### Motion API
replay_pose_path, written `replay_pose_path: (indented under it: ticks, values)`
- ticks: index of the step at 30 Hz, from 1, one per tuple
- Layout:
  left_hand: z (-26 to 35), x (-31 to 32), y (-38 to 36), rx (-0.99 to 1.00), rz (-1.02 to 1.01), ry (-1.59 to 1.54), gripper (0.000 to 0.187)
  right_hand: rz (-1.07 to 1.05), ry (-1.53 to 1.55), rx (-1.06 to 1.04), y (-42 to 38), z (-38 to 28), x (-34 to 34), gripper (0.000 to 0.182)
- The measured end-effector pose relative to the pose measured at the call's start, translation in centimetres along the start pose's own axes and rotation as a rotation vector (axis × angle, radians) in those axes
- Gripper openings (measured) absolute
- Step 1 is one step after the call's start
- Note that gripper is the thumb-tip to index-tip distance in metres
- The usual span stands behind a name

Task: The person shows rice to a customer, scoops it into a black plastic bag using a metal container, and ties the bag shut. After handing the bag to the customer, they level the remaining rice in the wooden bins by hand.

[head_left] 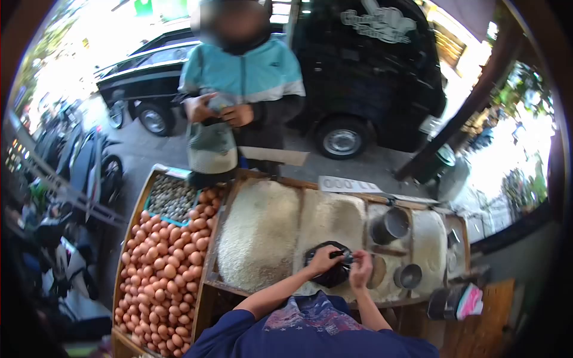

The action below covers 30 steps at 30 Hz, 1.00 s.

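A filled black plastic bag [336, 277] rests over the front part of the middle grain compartment. My left hand [325, 261] is closed around its gathered neck. Beside it, my right hand [360, 271] has its fingers pinched at the right of the neck; whatever small thing they hold is too small to make out. White grain that looks like rice [256, 232] fills the wide compartment to the left of the bag. A large metal can [390, 225] and a smaller metal cup [408, 276] lie among the compartments to the right.
Brown eggs [161, 268] fill a wooden bin at left, with a tray of small speckled eggs [171, 196] behind. Across the stall stands a person in a turquoise jacket [268, 68], holding something in both hands. A black van [364, 77] and motorbikes [83, 161] are beyond.
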<state>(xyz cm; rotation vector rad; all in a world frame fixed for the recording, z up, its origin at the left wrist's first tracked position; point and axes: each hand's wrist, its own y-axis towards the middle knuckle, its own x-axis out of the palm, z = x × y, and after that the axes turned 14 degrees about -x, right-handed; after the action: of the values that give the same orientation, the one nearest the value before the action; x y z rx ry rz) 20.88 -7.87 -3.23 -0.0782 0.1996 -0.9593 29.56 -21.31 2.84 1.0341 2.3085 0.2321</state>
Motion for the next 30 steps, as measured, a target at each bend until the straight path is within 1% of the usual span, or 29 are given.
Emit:
replay_pose_path:
  ticks: [1,2,3,4,5,6,7,9,10,11,12,13,15,16,17,19,20,21,23,25,26,27,30]
  values:
    - [0.4,0.3,0.2,-0.009,-0.017,0.027,0.027,-0.061,-0.011,0.049,-1.5,0.7,-0.7,0.040]
    - [0.7,0.3,0.3,-0.183,-0.116,-0.065,0.034,-0.052,-0.029,-0.008,-2.9,1.5,-0.6,0.040]
    - [0.5,1.1,-0.2,-0.163,-0.115,-0.074,0.035,-0.087,-0.019,-0.088,-3.5,2.2,0.1,0.040]
    - [-0.2,0.7,-0.3,-0.130,-0.070,-0.068,0.037,-0.097,-0.136,-0.190,-3.5,2.0,0.7,0.043]
    - [-0.3,0.2,0.7,-0.078,-0.060,-0.049,0.038,-0.085,-0.173,-0.231,-3.6,3.0,1.2,0.040]
    - [0.4,-0.4,0.4,-0.083,-0.105,-0.095,0.042,-0.051,-0.147,-0.171,-3.0,2.0,1.3,0.037]
    - [-0.5,-0.5,0.6,-0.043,-0.147,-0.116,0.040,-0.021,-0.119,-0.104,-2.8,0.8,1.4,0.034]
    - [-1.0,-0.9,0.0,-0.110,-0.253,-0.376,0.033,0.000,-0.133,-0.050,-2.2,2.2,2.2,0.030]
    - [-1.0,-1.0,-0.5,-0.158,-0.275,-0.361,0.030,-0.010,-0.139,-0.005,-2.9,2.5,2.4,0.028]
    - [-0.7,-1.4,-0.2,-0.198,-0.298,-0.342,0.027,0.032,-0.167,-0.053,-2.3,1.2,2.5,0.020]
    - [-1.4,-1.2,0.4,-0.174,-0.258,-0.173,0.023,0.025,-0.187,-0.117,-2.1,1.2,2.6,0.019]
    - [0.4,-1.9,0.6,-0.192,-0.219,-0.064,0.024,0.013,-0.211,-0.178,-2.0,1.2,2.4,0.018]
    - [3.3,-1.9,0.2,-0.248,-0.147,0.133,0.028,-0.025,-0.194,-0.166,-2.3,0.0,1.7,0.018]
    - [2.4,-1.0,0.2,0.119,0.164,0.410,0.029,-0.043,-0.185,-0.163,-2.1,-0.3,1.4,0.017]
    - [1.7,0.1,0.3,0.089,0.158,0.397,0.028,-0.041,-0.125,-0.103,-2.1,-0.2,1.1,0.019]
    - [2.4,0.9,0.5,0.028,0.147,0.379,0.026,-0.031,0.000,0.017,-2.2,0.1,0.7,0.021]
    - [2.2,1.3,0.7,-0.011,0.106,0.264,0.026,-0.041,0.009,-0.035,-1.5,0.6,0.5,0.027]
    - [2.3,1.5,0.6,-0.077,0.084,0.046,0.025,-0.138,0.031,-0.052,0.2,-0.8,-0.6,0.024]
    - [2.0,1.6,0.3,-0.259,0.020,-0.114,0.023,-0.411,0.011,-0.251,2.2,-0.1,-2.4,0.018]
    - [0.8,2.2,-0.8,-0.231,-0.057,-0.288,0.020,-0.536,0.105,-0.158,4.3,-0.7,-3.5,0.014]
    - [0.0,3.0,-1.6,-0.191,-0.015,-0.281,0.019,-0.623,0.166,-0.059,5.4,-0.6,-4.0,0.015]
    - [-0.3,3.7,-2.5,-0.152,0.023,-0.270,0.020,-0.665,0.209,0.080,6.1,0.2,-4.0,0.012]
    - [-1.4,6.1,-3.1,-0.003,0.198,-0.308,0.017,-0.716,0.358,0.203,7.7,1.9,-3.5,0.010]
